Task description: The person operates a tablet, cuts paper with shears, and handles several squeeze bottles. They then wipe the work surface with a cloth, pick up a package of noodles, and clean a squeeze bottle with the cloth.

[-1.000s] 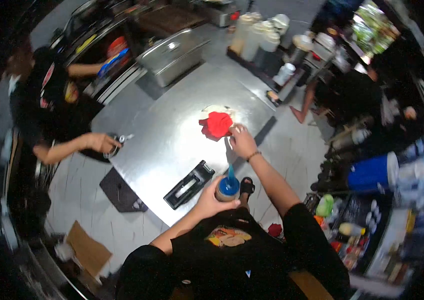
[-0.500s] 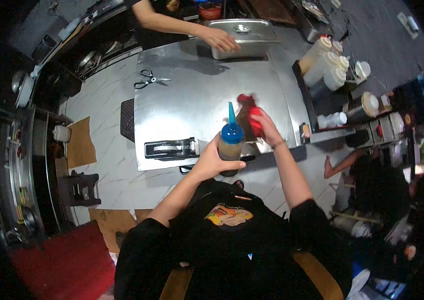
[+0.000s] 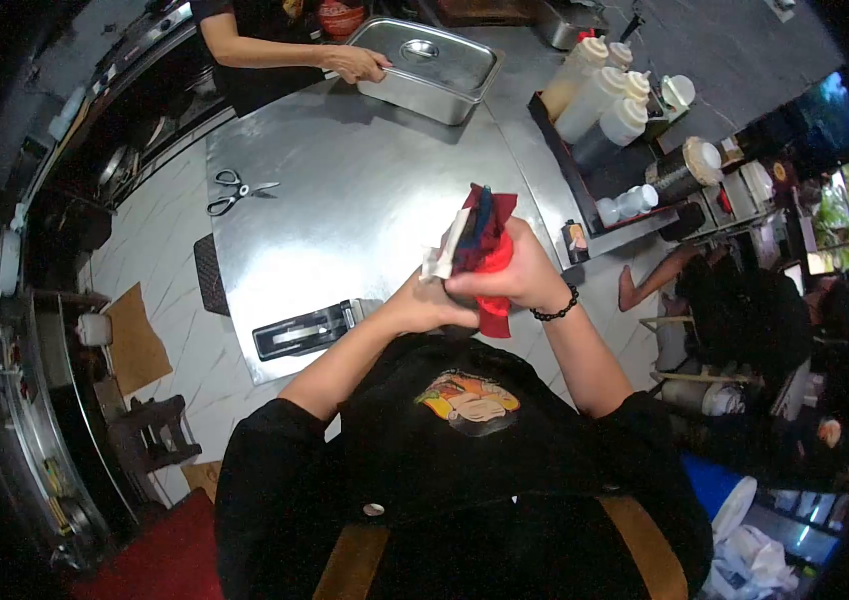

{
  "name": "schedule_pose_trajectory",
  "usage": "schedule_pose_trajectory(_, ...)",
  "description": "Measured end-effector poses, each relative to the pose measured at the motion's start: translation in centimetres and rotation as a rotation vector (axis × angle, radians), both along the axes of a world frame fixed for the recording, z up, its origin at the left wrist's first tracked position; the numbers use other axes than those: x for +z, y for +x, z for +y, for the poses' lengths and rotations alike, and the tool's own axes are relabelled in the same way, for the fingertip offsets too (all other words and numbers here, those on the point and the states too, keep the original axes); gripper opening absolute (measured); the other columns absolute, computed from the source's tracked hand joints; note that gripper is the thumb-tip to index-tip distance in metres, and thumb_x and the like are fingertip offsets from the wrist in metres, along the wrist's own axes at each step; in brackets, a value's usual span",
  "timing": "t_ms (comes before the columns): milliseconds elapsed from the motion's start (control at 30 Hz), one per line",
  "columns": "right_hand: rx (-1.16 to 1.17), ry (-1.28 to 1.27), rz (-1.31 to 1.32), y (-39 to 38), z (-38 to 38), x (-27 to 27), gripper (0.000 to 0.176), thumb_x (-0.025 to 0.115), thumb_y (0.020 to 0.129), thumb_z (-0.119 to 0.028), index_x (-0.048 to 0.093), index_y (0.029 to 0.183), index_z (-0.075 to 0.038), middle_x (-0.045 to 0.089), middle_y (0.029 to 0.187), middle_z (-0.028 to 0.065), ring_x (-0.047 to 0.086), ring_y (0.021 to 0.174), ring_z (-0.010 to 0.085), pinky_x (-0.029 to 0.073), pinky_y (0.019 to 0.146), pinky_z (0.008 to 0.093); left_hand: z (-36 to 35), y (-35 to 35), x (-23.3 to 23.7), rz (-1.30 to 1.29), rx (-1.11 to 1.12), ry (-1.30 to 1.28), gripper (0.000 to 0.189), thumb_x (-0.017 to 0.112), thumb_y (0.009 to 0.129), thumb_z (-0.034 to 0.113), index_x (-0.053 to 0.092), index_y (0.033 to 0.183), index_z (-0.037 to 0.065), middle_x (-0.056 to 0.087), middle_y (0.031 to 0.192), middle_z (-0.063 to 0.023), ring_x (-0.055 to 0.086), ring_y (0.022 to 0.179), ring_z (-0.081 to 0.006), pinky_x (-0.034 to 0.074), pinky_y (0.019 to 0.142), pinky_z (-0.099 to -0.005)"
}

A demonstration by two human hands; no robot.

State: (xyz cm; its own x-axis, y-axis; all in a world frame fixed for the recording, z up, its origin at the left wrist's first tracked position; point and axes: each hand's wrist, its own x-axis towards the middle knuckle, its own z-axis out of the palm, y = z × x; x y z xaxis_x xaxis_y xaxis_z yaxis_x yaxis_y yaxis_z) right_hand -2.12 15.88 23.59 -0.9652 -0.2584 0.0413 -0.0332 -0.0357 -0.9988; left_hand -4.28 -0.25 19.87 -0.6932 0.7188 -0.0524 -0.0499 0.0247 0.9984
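Note:
A red cloth [image 3: 495, 245] with a whitish part is bunched over the top of a squeeze bottle in front of my chest. The bottle's blue nozzle [image 3: 485, 208] shows among the folds; most of its body is hidden. My left hand [image 3: 423, 306] wraps around the bottle from the left and below. On the other side, my right hand [image 3: 530, 272] presses the cloth around the bottle, thumb across the front. Both hands are closed, above the near edge of the steel table [image 3: 335, 190].
Scissors [image 3: 235, 192] and a black-and-silver tool [image 3: 303, 332] lie at the table's left. A co-worker's hand [image 3: 357, 64] grips a lidded steel pan [image 3: 425, 85] at the far side. Several squeeze bottles [image 3: 593, 105] stand in a rack at right.
My right hand has brought the red cloth onto the bottle's blue cap and now grips there. The co-worker's hand has moved onto the steel pan's edge, and the pan sits turned.

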Motion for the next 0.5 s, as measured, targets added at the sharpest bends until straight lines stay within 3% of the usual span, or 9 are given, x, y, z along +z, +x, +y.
schedule_pose_trajectory(33,-0.076,0.035,0.011,-0.3,-0.4,0.3,0.041,0.078,0.064,-0.009,0.056,0.097,-0.001,0.062,0.087,0.0029,0.057,0.079,0.0097,0.046,0.074,0.0255,-0.1,-0.9,0.0,-0.109,-0.090,-0.265,0.072,0.074,0.057,0.017,0.044,0.120,0.000,0.061,0.091,-0.0104,0.057,0.090,-0.0220,0.045,0.084,-0.0310)
schedule_pose_trajectory(67,-0.149,0.072,0.025,-0.6,-0.8,0.6,0.035,0.076,0.065,-0.006,0.057,0.094,-0.001,0.063,0.084,0.0031,0.058,0.077,0.0098,0.046,0.072,0.0256,0.6,-1.1,-3.4,0.237,0.055,-0.175,0.060,0.074,0.061,0.018,0.053,0.113,-0.001,0.061,0.104,-0.0136,0.058,0.095,-0.0226,0.045,0.085,-0.0338)
schedule_pose_trajectory(133,-0.320,0.110,0.079,-1.5,-1.6,0.1,0.031,0.074,0.067,-0.008,0.058,0.092,0.000,0.064,0.082,0.0046,0.059,0.074,0.0103,0.047,0.070,0.0260,1.6,-2.1,-2.4,0.364,0.092,-0.127,0.050,0.072,0.063,0.017,0.054,0.106,-0.001,0.063,0.096,-0.0154,0.061,0.090,-0.0266,0.047,0.080,-0.0345)
schedule_pose_trajectory(233,-0.589,0.188,0.116,-3.1,-2.8,-1.5,0.025,0.071,0.067,-0.007,0.060,0.088,0.000,0.065,0.079,0.0070,0.060,0.071,0.0113,0.047,0.068,0.0263,2.5,-4.0,-4.2,0.440,0.170,-0.052,0.045,0.069,0.066,0.024,0.053,0.100,-0.001,0.061,0.092,-0.0224,0.061,0.085,-0.0364,0.049,0.070,-0.0381)
schedule_pose_trajectory(333,-0.788,0.194,0.186,-5.6,-3.6,-3.5,0.019,0.071,0.070,-0.009,0.061,0.085,0.000,0.066,0.077,0.0088,0.061,0.069,0.0129,0.047,0.066,0.0268,3.3,-5.2,-6.2,0.419,0.379,-0.074,0.040,0.069,0.067,0.025,0.052,0.093,0.000,0.062,0.088,-0.0203,0.060,0.082,-0.0390,0.048,0.067,-0.0416)
schedule_pose_trajectory(433,-0.905,0.134,0.302,-7.9,-3.7,-5.1,0.019,0.071,0.076,-0.016,0.061,0.083,-0.001,0.064,0.072,0.0057,0.058,0.063,0.0117,0.047,0.061,0.0266,3.6,-5.7,-8.1,0.638,0.539,-0.296,0.047,0.073,0.060,0.020,0.050,0.098,0.004,0.060,0.089,-0.0141,0.057,0.087,-0.0331,0.043,0.070,-0.0428)
schedule_pose_trajectory(500,-0.991,0.093,0.226,-8.8,-2.9,-5.3,0.020,0.072,0.077,-0.018,0.059,0.077,-0.002,0.057,0.064,0.0013,0.050,0.055,0.0083,0.042,0.054,0.0246,3.4,-6.0,-9.2,0.721,0.557,-0.383,0.055,0.075,0.055,0.017,0.049,0.103,0.007,0.057,0.093,-0.0096,0.053,0.092,-0.0284,0.038,0.073,-0.0410)
